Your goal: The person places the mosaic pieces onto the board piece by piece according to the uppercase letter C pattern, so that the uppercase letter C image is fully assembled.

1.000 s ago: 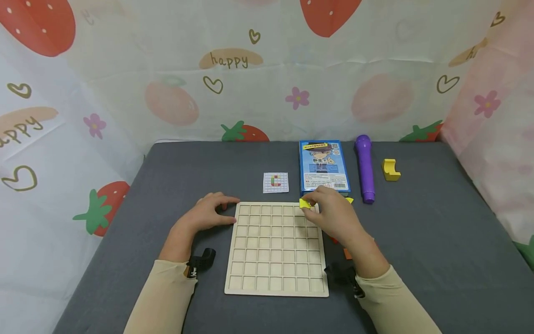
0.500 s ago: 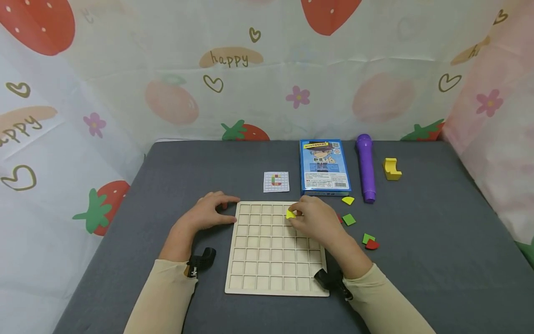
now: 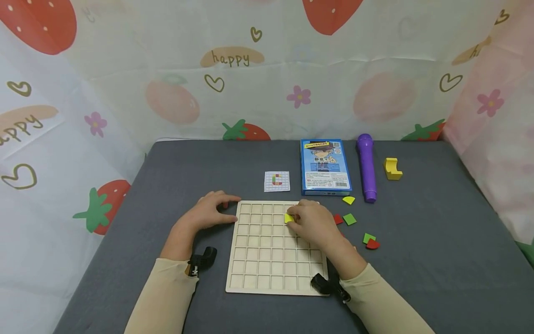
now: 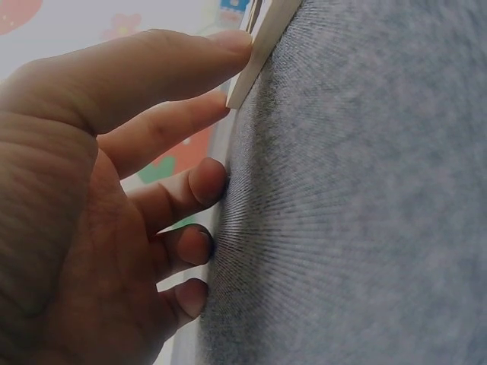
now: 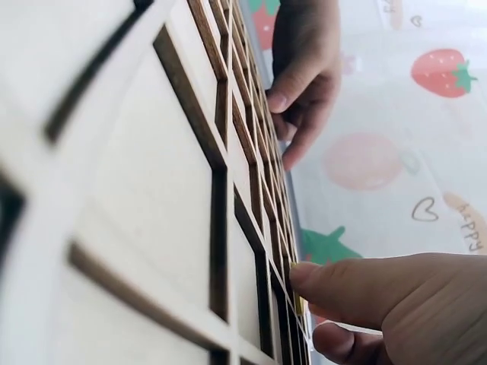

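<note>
A pale wooden grid board [image 3: 258, 267] lies flat on the dark grey table. At its far left corner my left hand [image 3: 204, 214] touches the edge with thumb and forefinger, the other fingers resting loosely on the cloth in the left wrist view. My right hand [image 3: 314, 222] pinches a small yellow tile [image 3: 289, 218] over the upper right part of the grid. Its underside and the cell beneath are partly hidden, so I cannot tell whether it sits in a cell. In the right wrist view, the thumb [image 5: 342, 285] covers most of the tile.
Right of the board lie a yellow rounded tile [image 3: 348, 200], green tiles [image 3: 349, 219] and red tiles [image 3: 372, 244]. Behind it are a pattern card [image 3: 276, 181], a blue box [image 3: 326, 171], a purple microphone-shaped object [image 3: 366, 167] and a yellow notched block [image 3: 392, 169].
My right hand has moved left and toward me, carrying the yellow tile from the board's far right corner to an upper right cell area. The left hand has stayed at its corner.
</note>
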A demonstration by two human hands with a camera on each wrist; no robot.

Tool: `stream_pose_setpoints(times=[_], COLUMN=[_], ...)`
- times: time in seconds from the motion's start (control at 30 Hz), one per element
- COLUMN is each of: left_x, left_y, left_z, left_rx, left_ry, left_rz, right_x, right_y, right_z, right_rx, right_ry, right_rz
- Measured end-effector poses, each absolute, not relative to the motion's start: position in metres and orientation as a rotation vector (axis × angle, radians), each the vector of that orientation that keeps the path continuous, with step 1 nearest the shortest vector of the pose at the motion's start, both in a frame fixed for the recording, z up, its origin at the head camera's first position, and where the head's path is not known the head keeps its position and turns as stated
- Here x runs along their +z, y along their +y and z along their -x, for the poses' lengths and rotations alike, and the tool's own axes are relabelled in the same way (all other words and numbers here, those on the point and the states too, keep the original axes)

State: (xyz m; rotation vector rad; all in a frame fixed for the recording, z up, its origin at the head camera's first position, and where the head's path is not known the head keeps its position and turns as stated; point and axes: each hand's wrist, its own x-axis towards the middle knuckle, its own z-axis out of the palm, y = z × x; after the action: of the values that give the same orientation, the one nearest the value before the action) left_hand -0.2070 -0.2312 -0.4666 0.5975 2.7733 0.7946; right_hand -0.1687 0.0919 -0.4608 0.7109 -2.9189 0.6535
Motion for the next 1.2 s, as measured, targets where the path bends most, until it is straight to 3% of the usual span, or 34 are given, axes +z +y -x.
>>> stream_pose_setpoints(times=[0.73,1.2], left_x=[-0.466,-0.467], left_y=[-0.230,-0.230], left_z=[0.207,0.208], left_rx=[0.793,0.789], left_ry=[2.776,2.785], left_rz=[-0.595,-0.593], right_x=[-0.446,-0.411], right_y=[0.096,0.159], right_z=[0.165,0.173], right_rx=[0.772,0.912], right_ry=[-2.895,-2.979], right_rz=[-0.624,-0.467])
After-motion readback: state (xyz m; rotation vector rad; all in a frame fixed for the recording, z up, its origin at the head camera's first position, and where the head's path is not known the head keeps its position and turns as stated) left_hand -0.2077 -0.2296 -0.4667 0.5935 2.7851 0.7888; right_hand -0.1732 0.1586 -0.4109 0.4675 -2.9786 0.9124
